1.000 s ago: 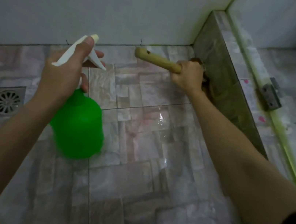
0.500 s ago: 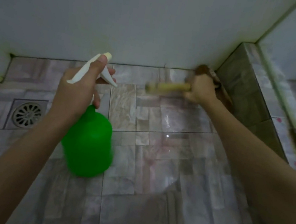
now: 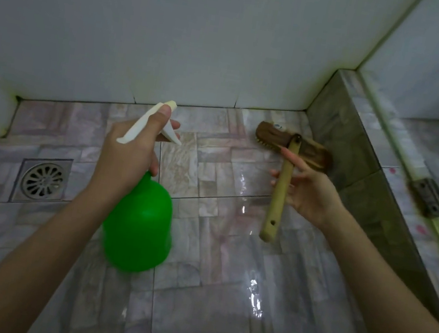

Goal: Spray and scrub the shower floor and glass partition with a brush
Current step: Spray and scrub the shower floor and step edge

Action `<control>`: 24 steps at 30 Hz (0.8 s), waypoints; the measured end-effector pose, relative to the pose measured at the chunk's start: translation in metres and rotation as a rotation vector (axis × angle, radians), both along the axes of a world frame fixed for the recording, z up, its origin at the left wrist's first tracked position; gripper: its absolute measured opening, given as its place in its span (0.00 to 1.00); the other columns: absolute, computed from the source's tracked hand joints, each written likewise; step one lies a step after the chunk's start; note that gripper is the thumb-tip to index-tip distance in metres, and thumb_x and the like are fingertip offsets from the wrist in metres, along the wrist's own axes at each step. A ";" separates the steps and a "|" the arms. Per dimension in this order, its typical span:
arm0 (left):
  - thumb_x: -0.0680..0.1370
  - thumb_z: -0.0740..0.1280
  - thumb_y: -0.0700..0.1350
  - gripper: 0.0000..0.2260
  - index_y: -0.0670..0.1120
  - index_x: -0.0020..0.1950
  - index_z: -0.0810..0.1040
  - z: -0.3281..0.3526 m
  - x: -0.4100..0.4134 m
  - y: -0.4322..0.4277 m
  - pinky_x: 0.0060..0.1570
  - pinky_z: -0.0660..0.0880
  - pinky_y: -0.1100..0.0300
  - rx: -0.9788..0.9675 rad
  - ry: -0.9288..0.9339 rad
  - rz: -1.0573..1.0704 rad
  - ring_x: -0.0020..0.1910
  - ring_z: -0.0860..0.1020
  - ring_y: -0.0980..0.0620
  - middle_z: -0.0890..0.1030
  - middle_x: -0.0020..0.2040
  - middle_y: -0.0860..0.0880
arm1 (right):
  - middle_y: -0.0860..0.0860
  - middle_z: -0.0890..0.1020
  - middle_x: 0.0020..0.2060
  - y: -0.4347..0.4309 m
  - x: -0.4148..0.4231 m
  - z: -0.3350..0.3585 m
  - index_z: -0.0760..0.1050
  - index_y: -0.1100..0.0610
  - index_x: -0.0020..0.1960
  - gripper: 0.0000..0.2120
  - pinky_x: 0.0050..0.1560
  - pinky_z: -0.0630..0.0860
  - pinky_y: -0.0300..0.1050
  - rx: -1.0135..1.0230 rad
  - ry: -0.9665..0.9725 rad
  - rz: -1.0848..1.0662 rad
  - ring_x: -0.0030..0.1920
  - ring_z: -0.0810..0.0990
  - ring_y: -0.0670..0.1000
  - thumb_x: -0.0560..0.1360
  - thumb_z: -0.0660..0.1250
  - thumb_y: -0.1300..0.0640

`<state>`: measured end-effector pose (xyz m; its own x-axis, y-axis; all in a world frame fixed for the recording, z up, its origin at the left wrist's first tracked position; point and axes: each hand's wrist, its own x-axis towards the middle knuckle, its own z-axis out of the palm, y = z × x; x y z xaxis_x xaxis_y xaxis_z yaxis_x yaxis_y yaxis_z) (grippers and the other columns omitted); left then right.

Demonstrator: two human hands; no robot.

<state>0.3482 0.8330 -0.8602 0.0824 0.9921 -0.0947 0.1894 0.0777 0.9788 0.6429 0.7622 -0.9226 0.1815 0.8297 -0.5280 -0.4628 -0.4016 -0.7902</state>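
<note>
My left hand [image 3: 129, 153] grips the white trigger head of a green spray bottle [image 3: 139, 228], which hangs above the tiled shower floor [image 3: 194, 291] with its nozzle toward the back wall. My right hand [image 3: 308, 191] holds a wooden scrub brush [image 3: 280, 187] loosely by the handle, palm up and fingers spread. The brush's brown head [image 3: 279, 139] points away from me, close to the floor's far right corner beside the raised kerb [image 3: 356, 158]. The handle's end points toward me.
A round metal drain [image 3: 42, 179] sits in the floor at the left. White walls close off the back. The tiled kerb runs along the right with a metal hinge [image 3: 430, 198] on it; beyond lies more floor. Wet patches shine on the tiles.
The brush has left the corner by the kerb and turned, so its handle now points toward me. My right hand has loosened and turned palm up. The spray bottle stayed roughly in place.
</note>
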 end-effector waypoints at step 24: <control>0.72 0.63 0.70 0.14 0.65 0.41 0.85 0.003 -0.020 -0.023 0.32 0.72 0.57 -0.031 0.034 -0.009 0.25 0.75 0.48 0.88 0.45 0.57 | 0.64 0.78 0.50 0.077 -0.001 -0.029 0.49 0.41 0.77 0.27 0.47 0.75 0.54 -0.196 -1.450 0.267 0.44 0.78 0.61 0.82 0.52 0.58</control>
<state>0.3278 0.8097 -0.8572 0.0872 0.9879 -0.1285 0.2235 0.1063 0.9689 0.6416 0.8390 -0.9513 0.4917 0.8611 -0.1292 0.7635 -0.4978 -0.4115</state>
